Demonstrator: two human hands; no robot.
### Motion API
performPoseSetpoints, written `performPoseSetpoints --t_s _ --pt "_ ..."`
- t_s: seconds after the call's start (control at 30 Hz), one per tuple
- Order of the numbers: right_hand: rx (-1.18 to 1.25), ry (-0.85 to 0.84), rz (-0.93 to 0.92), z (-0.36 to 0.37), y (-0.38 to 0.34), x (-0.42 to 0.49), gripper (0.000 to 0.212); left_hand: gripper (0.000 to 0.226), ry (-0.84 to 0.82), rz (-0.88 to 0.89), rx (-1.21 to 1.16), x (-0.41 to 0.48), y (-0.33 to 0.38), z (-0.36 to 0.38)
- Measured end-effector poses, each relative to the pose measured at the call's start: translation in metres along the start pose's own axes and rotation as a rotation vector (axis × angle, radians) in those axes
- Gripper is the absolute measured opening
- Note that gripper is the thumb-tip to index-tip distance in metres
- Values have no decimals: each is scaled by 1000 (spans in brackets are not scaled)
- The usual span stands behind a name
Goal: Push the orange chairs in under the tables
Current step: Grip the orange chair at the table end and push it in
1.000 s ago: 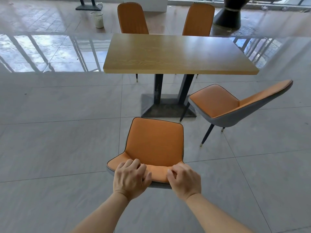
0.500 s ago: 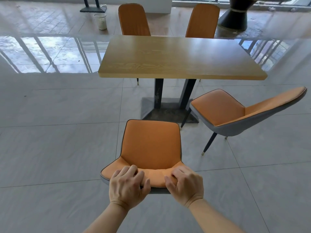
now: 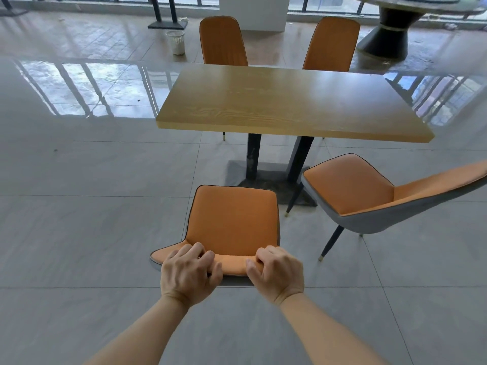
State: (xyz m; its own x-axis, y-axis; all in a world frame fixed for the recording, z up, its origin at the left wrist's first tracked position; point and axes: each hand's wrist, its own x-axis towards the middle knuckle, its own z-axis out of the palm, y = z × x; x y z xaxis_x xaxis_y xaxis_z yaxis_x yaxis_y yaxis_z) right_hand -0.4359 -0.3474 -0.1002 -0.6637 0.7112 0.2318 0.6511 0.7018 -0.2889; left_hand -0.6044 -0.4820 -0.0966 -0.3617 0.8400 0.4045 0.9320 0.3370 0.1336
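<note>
An orange chair [image 3: 233, 219] with a grey shell stands on the tiled floor in front of me, its seat facing the wooden table [image 3: 287, 104]. My left hand [image 3: 188, 275] and my right hand [image 3: 278, 272] both grip the top edge of its backrest. The seat's front edge sits short of the table's near edge. A second orange chair [image 3: 350, 189] stands at an angle to the right, pulled out from the table. Two more orange chairs [image 3: 222, 40] [image 3: 332, 43] stand tucked in at the table's far side.
The table rests on two dark posts and a dark base plate [image 3: 274, 180]. A white wastebasket [image 3: 175, 42] stands far left. A dark round pedestal [image 3: 387, 32] of another table is far right. Open tiled floor lies to the left and behind.
The chair in my hands has slid forward toward the table, and I have stepped closer with it. The table and the right chair now look nearer.
</note>
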Motion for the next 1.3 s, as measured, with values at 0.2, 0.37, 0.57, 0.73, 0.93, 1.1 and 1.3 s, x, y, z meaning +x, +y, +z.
performPoseSetpoints --t_s 0.2,0.37,0.57,0.73,0.93,1.1,1.3 --pt "-4 -9 0 7 10 35 41 33 6 -12 5 32 -6 14" --pt "4 5 15 17 16 64 44 34 9 -4 2 60 -15 25" --pt "8 8 64 26 14 99 43 33 1 23 -15 94 -35 38" --pt "9 24 84 29 13 123 39 31 -14 26 -21 117 -46 47" --pt "-15 22 104 32 5 143 39 32 -46 53 -33 135 -63 53" --pt "-3 44 133 40 -9 159 37 34 -89 63 -29 152 -84 54" --pt "13 58 123 48 -16 177 37 36 -89 75 -3 170 -101 58"
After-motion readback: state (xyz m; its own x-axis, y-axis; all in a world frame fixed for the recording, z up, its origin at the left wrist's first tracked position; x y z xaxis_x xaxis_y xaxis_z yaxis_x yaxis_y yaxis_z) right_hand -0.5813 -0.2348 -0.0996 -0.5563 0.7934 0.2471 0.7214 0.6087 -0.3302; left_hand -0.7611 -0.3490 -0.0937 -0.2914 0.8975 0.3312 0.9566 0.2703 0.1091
